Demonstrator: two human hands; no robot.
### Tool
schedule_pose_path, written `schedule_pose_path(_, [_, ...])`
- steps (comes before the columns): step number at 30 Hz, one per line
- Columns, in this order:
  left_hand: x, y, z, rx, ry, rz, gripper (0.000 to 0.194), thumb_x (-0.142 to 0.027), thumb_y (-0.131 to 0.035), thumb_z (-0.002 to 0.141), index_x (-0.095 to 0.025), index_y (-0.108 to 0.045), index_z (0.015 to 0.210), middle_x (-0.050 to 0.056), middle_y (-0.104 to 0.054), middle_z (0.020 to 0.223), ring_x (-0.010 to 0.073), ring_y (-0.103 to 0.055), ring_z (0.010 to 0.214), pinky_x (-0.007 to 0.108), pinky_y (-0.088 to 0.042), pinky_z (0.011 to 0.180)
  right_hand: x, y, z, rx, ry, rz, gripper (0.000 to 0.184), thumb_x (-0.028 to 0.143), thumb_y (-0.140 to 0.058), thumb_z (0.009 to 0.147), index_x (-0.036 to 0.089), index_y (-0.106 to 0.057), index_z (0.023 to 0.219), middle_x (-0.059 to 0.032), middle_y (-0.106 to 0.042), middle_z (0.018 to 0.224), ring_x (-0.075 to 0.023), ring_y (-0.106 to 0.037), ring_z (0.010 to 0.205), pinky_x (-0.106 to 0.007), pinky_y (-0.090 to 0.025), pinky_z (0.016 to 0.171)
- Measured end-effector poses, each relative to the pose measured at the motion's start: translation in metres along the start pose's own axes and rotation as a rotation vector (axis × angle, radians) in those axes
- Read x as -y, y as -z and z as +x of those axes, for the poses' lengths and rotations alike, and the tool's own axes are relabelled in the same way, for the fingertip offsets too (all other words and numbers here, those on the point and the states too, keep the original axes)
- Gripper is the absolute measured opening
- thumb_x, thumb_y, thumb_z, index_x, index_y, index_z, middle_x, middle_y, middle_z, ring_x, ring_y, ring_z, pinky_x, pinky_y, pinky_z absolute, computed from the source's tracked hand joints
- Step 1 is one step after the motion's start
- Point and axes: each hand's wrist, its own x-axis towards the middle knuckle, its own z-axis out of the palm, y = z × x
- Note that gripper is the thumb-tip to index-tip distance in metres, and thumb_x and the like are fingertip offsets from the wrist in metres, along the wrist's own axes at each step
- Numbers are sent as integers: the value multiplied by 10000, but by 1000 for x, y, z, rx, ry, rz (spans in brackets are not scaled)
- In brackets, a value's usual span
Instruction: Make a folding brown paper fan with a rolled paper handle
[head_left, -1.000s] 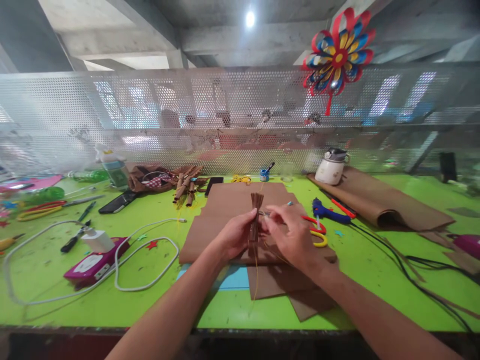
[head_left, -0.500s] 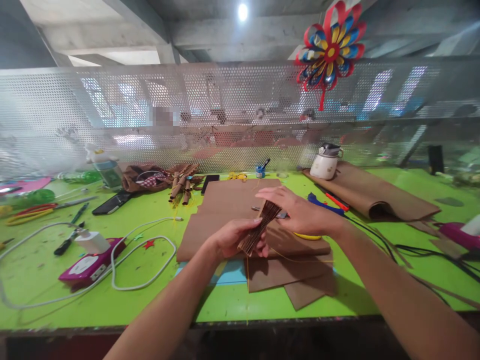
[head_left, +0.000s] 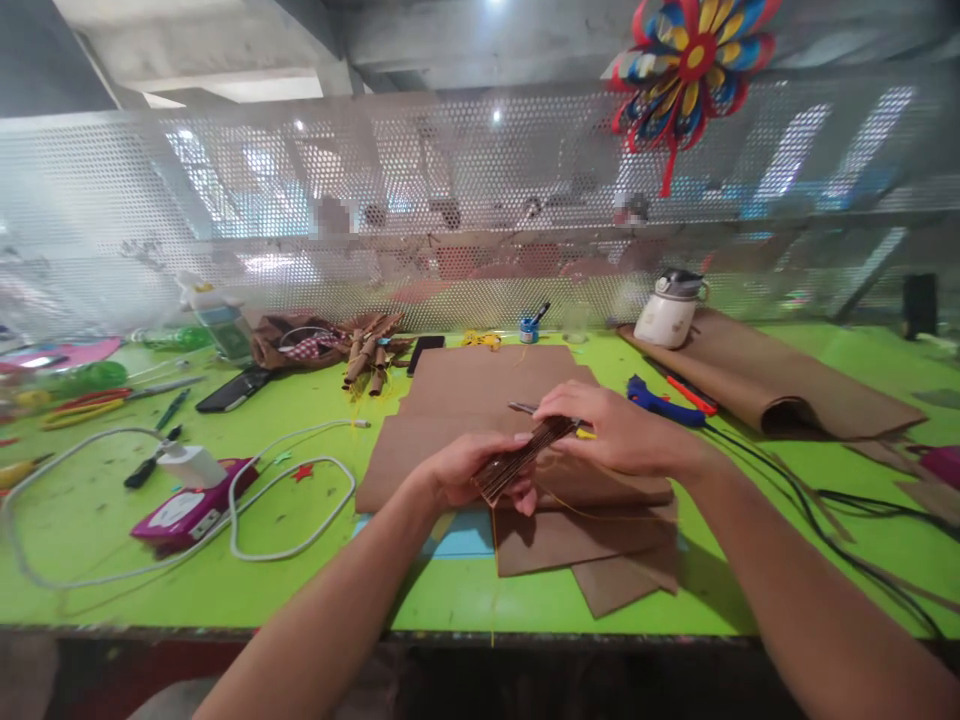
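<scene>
Between my hands is a narrow stack of pleated brown paper (head_left: 525, 460), slanting up to the right. My left hand (head_left: 459, 470) is closed around its lower end, thumb on top and fingers beneath. Curled over the upper end is my right hand (head_left: 611, 428), gripping the folds there. Yellow thread (head_left: 494, 560) hangs below the pleats, and another strand curves off to the right. Under the hands lie flat brown paper sheets (head_left: 487, 385). Scissors (head_left: 520, 407) rest on the sheets, mostly hidden by my right hand and the pleated paper.
A blue glue gun (head_left: 664, 403) and its black cable lie at the right, near rolled brown paper (head_left: 802, 385) and a white bottle (head_left: 667, 310). To the left are a purple power strip (head_left: 195, 505), white cable (head_left: 292, 556) and phone (head_left: 234, 388). Paper tubes (head_left: 364, 358) lie behind.
The pleated paper has tipped to a flatter slant, and my right hand has turned with it. My left hand keeps its hold. The whole view has shifted slightly.
</scene>
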Motion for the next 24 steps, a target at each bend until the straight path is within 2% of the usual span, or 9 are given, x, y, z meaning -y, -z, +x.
schedule_pose_path(3, [-2, -3, -2, 16, -39, -44, 409, -527, -479, 819, -144, -607, 755, 21, -525, 564, 198, -611, 614, 307, -418, 663, 1, 1, -3, -16, -19, 18, 173, 195, -599, 804, 210, -657, 966, -49, -655, 951, -185, -594, 881, -332, -472, 798])
schedule_pose_path(7, [-8, -6, -6, 7, -32, -74, 698, -735, -299, 771, -124, -634, 725, 85, -585, 580, 235, -617, 617, 355, -452, 647, -1, 0, -5, -32, -2, 54, 159, 183, -582, 815, 210, -670, 944, -41, -659, 907, -172, -603, 842, -317, -477, 762])
schedule_pose_path(10, [-12, -1, -7, -50, -65, -97, 812, -779, -241, 742, -88, -664, 801, 172, -659, 717, 275, -644, 689, 383, -476, 651, -4, -3, -5, -92, 32, 110, 137, 190, -573, 822, 206, -679, 908, -45, -659, 893, -171, -606, 845, -317, -486, 754])
schedule_pose_path(13, [-13, 9, -5, -123, -125, -164, 819, -780, -278, 734, -81, -649, 946, 192, -680, 831, 281, -659, 750, 391, -492, 681, -8, -6, -4, -194, 17, 126, 112, 186, -575, 819, 195, -676, 866, -48, -652, 868, -169, -611, 813, -315, -491, 738])
schedule_pose_path(15, [-11, 15, -2, -220, -192, -196, 768, -764, -334, 734, -94, -638, 955, 185, -684, 844, 275, -663, 772, 390, -495, 708, -11, -8, -3, -268, -8, 103, 92, 186, -584, 815, 184, -673, 839, -57, -644, 866, -174, -611, 809, -320, -493, 740])
schedule_pose_path(17, [-7, 20, 1, -384, -228, -183, 643, -705, -428, 744, -113, -633, 889, 155, -685, 769, 254, -664, 741, 370, -497, 701, -14, -10, -1, -357, -27, 68, 79, 196, -596, 813, 176, -669, 833, -68, -636, 872, -185, -607, 828, -333, -492, 758])
schedule_pose_path(20, [1, 27, 7, -632, -294, 18, 382, -501, -545, 789, -133, -623, 857, 89, -654, 623, 194, -635, 613, 284, -470, 602, -13, -14, 2, -512, -52, 36, 67, 204, -601, 815, 173, -654, 843, -78, -625, 880, -192, -598, 845, -342, -492, 766])
schedule_pose_path(22, [4, 32, 10, -724, -386, 130, 234, -376, -627, 752, -143, -622, 781, 44, -610, 557, 145, -571, 503, 221, -401, 502, -9, -18, 4, -608, -69, 33, 58, 203, -592, 820, 179, -638, 845, -76, -621, 883, -195, -595, 853, -346, -494, 773])
schedule_pose_path(24, [3, 34, 10, -800, -516, 163, 116, -233, -701, 672, -154, -619, 692, 24, -589, 584, 127, -559, 529, 198, -374, 492, -3, -23, 5, -674, -87, 38, 61, 212, -577, 830, 186, -628, 851, -78, -620, 899, -202, -590, 880, -356, -491, 800])
